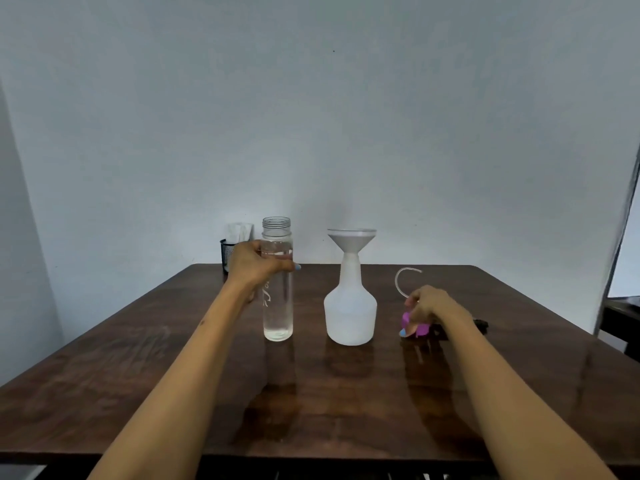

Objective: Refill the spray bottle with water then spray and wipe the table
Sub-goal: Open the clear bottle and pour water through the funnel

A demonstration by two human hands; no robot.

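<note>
A white spray bottle (350, 313) stands uncapped at the middle of the brown wooden table (138, 368), with a grey funnel (351, 239) seated in its neck. To its left stands a tall clear water bottle (277, 306), open at the top, with a little water at the bottom. My left hand (254, 263) is wrapped around its upper part. My right hand (427, 310) rests on the table to the right, closed on the pink spray head (417, 323), whose clear tube (403, 278) curls upward.
A black mesh holder (227, 254) with white tissues stands at the table's far edge, behind the water bottle. A dark object (481, 325) lies just behind my right wrist. The wall is close behind the table. Dark furniture (620, 317) stands at the right.
</note>
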